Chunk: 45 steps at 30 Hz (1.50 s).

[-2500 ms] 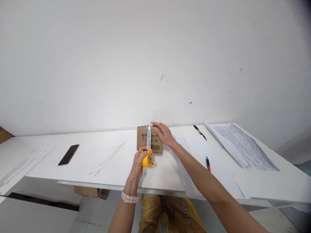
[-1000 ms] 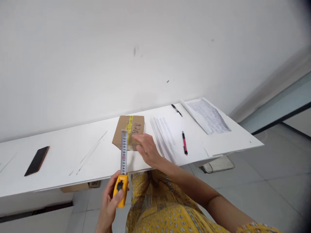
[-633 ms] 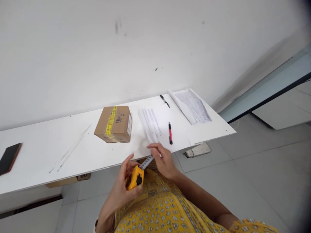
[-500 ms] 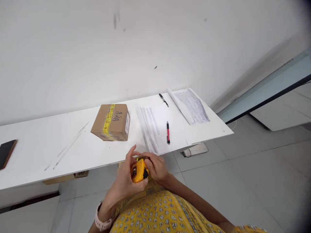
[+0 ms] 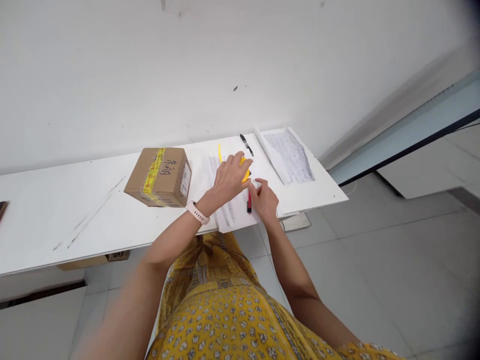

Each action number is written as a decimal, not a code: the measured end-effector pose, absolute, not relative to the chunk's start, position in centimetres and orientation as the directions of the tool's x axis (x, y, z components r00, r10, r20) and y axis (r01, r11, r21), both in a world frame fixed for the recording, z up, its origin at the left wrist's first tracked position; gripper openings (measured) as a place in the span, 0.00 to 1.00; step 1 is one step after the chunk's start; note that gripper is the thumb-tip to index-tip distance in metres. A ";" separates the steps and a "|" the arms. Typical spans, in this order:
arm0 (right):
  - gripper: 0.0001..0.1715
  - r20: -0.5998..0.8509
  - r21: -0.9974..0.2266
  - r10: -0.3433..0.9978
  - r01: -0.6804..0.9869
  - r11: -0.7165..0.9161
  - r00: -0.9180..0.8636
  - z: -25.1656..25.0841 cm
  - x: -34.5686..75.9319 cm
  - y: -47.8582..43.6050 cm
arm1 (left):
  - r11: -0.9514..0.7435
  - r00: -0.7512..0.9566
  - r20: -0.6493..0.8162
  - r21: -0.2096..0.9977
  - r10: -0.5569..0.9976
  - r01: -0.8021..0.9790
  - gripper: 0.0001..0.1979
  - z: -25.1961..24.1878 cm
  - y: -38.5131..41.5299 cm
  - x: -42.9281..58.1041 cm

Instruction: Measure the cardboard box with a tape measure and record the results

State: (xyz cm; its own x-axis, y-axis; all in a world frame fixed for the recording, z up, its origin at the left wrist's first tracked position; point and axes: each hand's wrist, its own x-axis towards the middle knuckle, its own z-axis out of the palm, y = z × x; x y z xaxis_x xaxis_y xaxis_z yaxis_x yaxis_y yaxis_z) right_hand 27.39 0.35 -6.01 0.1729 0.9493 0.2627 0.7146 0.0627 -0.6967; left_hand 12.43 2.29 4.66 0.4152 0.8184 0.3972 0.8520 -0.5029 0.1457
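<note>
My left hand, palm down over the papers, is closed around a yellow tape measure, mostly covered by the fingers. A short yellow strip, like tape blade, shows just beyond the hand; its link to the case is hidden. My right hand is closed in a pinch right beside the red and black pen, which lies on the printed sheets. Something white shows at those fingertips, but I cannot tell what they hold. The taped cardboard box stands left of my left hand.
A black pen lies behind the hands, and another printed sheet is at the right end of the white shelf. The wall rises directly behind. A dark flat object shows at the left edge.
Both hands have moved from in front of my body forward over the papers. The tape measure has gone with my left hand, and my right hand has come away from it. The view has shifted slightly.
</note>
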 end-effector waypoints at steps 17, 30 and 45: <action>0.23 0.063 -0.981 0.998 0.183 0.062 -0.001 -4.6 29.6 0.5 | -0.489 0.391 0.384 0.198 0.836 0.850 0.28 -5.5 -4.0 7.6; 0.23 0.062 -0.998 0.998 -0.034 0.061 -0.003 -5.8 25.4 -1.8 | -0.542 0.499 0.334 0.044 0.800 0.839 0.21 -8.1 -9.8 10.1; 0.14 0.108 -0.990 0.994 0.091 0.110 -0.024 -6.4 24.4 0.4 | -0.453 0.452 0.127 -0.023 0.883 0.891 0.30 -5.9 -9.6 11.9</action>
State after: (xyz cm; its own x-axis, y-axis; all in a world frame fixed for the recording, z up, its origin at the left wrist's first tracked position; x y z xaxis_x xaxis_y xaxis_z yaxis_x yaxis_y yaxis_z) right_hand 24.35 0.44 -6.40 -0.0243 0.9938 0.1084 0.0909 0.1102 -0.9897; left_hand 11.89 -9.62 -5.91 0.4517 0.8831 0.1270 0.8914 -0.4526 -0.0232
